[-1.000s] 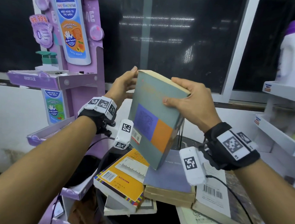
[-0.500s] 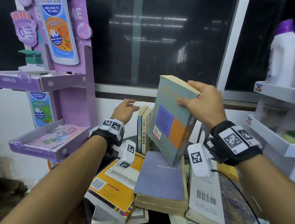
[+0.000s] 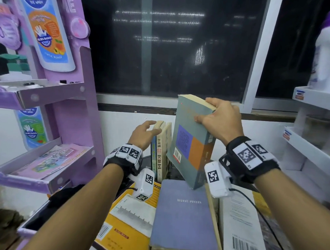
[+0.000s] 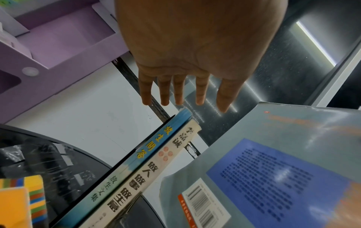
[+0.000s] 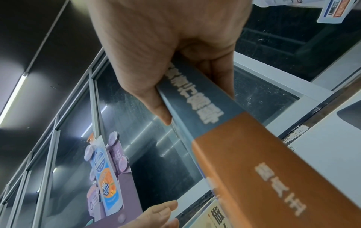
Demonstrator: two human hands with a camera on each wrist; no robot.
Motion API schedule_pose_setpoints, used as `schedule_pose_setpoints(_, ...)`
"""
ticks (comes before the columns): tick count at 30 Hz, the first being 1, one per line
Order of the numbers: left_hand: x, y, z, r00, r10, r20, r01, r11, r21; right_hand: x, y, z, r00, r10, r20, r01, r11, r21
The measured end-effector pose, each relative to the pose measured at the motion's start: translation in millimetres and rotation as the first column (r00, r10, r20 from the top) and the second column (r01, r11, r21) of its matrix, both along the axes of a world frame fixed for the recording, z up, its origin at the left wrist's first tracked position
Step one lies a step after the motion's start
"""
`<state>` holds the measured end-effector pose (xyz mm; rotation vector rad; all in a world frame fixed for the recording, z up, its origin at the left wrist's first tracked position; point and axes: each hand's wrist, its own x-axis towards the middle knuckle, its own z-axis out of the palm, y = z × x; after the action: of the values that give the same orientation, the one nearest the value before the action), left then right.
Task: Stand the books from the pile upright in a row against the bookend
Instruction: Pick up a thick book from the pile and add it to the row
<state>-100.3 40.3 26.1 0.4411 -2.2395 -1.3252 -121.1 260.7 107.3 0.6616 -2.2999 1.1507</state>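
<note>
Change: the grey book (image 3: 190,143) has come down from chest height to just right of the standing books (image 3: 160,151); the left hand (image 3: 144,133) has let go of it and gone to the standing books.
Window (image 3: 175,44): dark glass behind both hands, above the held book.
Purple stand (image 3: 79,111): display shelves left of the left hand.
White shelves (image 3: 314,150): right of the right hand, with a white bottle (image 3: 328,54) on top.
Pile: flat books below both wrists; a purple book (image 3: 184,216) lies straight under the held one, a yellow book (image 3: 125,232) under the left wrist, a white book (image 3: 241,228) under the right wrist.
Grey book: held up, tilted, top leaning right; its lower corner is over the purple book, and whether they touch cannot be told. Orange and blue blocks on the cover, barcode low on the left.
Standing books: two, upright, spines forward, just left of the grey book. The bookend cannot be made out.
Right hand (image 3: 218,119): grips the grey book's top right corner, thumb on the cover, fingers over the page edge and far side.
Left hand: spread flat, fingers (image 4: 178,88) straight, fingertips at the top of the standing books, holding nothing.
</note>
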Motion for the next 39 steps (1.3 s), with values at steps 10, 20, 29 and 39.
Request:
schedule_pose_setpoints(10,-26,-9,-18,0.998,-0.057,-0.012,0.057,0.998,0.042,-44,-48,-3,0.996,-0.082,0.043,0.08,0.996,0.042)
schedule_pose_setpoints(20,-35,-17,-34,0.989,-0.131,-0.074,0.141,0.978,0.152,-80,-85,-47,0.989,-0.078,0.129,0.063,0.992,0.112)
schedule_pose_setpoints(29,-44,-28,-45,0.981,-0.155,-0.113,0.171,0.973,0.154,-95,-103,-73,0.981,-0.078,0.179,0.051,0.988,0.148)
schedule_pose_setpoints(39,-44,-30,-48,0.968,-0.203,-0.148,0.229,0.956,0.183,-85,-102,-76,0.975,-0.027,0.22,-0.018,0.979,0.201)
